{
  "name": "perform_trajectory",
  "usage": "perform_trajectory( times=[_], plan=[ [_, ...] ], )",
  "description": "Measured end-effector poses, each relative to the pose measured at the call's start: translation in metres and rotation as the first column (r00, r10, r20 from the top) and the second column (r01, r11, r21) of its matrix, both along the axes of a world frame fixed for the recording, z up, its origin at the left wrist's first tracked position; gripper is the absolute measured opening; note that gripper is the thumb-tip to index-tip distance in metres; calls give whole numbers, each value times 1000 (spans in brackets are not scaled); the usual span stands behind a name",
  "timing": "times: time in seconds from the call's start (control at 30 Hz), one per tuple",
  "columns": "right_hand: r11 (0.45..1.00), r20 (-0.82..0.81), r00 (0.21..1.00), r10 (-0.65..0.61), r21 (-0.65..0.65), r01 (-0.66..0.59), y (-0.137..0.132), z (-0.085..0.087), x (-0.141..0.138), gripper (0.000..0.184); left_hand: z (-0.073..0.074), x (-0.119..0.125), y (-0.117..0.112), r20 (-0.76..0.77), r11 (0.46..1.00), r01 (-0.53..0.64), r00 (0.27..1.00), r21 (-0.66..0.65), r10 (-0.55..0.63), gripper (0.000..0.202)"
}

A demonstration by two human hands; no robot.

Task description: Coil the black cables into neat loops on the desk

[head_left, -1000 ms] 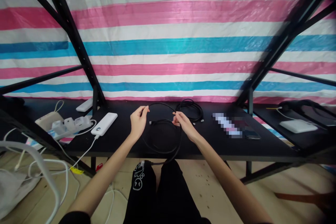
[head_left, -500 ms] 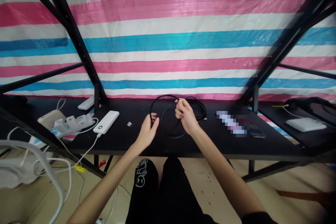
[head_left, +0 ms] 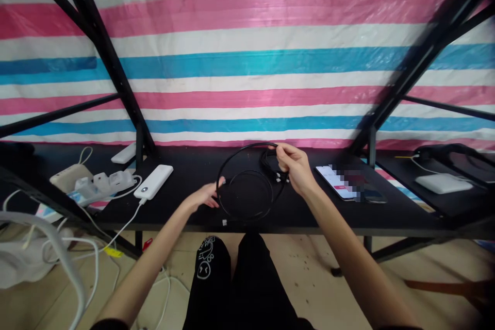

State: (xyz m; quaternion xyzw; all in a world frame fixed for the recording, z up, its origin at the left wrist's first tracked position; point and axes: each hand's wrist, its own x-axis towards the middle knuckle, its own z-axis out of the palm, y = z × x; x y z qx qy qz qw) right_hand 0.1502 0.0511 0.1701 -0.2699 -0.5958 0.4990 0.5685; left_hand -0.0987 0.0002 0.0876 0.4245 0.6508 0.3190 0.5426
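My right hand (head_left: 294,165) is closed, with thumb and fingers pinching the top of a black cable (head_left: 251,145) bent into a wide loop above the black desk (head_left: 193,165). To the left of that loop, my left hand (head_left: 204,196) has its fingers stretched and apart, the fingertips at the cable's left side. A small pale connector (head_left: 225,222) shows at the loop's lower left, close to the desk's front edge. Behind the loop, beside my right hand, lies a bundle of coiled black cable (head_left: 267,162), partly hidden, with small light plugs (head_left: 278,177).
A white power bank (head_left: 155,181) with a white cord lies on the left, near a power strip (head_left: 83,191) with several chargers. On the right are a phone with a lit screen (head_left: 328,178) and a dark phone (head_left: 374,196). Black metal posts (head_left: 116,77) frame the desk.
My right hand has moved right and the cable loop has widened. My left hand has shifted left and down, its fingers now spread. The coiled bundle shows more to the left.
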Motion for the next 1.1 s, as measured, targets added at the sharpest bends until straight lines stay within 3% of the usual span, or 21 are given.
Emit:
perform_trajectory(
  times=[0.1,0.23,0.37,0.47,0.57,0.73,0.87,1.0,1.1],
  plan=[
    [1000,-49,998,25,-3,-25,-1,2,1,33,-20,30,17,188,990,110,978,-93,-91,71],
    [998,-87,995,55,-3,-56,-5,8,5,30,-33,56,32,373,976,172,921,-132,-112,48],
    [1000,-84,996,30,6,-29,-9,15,18,32,-37,55,42,444,985,126,894,-114,-63,31],
    [998,-101,994,-28,45,33,-13,24,30,34,-38,47,46,429,995,48,903,-88,-6,22],
    [994,-110,992,-58,87,68,-19,34,36,36,-34,45,47,395,998,42,919,-55,-17,17],
    [989,-90,996,19,146,-5,-21,40,29,33,-24,58,49,237,991,131,962,17,-131,25],
    [980,-20,1000,18,198,-14,-17,34,32,28,-24,69,50,-48,981,115,993,155,-109,45],
    [964,130,986,-101,257,64,-12,23,40,27,-33,72,55,-361,913,158,933,375,-13,59],
    [958,163,979,-121,277,72,-11,18,40,24,-42,72,63,-515,862,259,857,436,3,53]
  ],
)
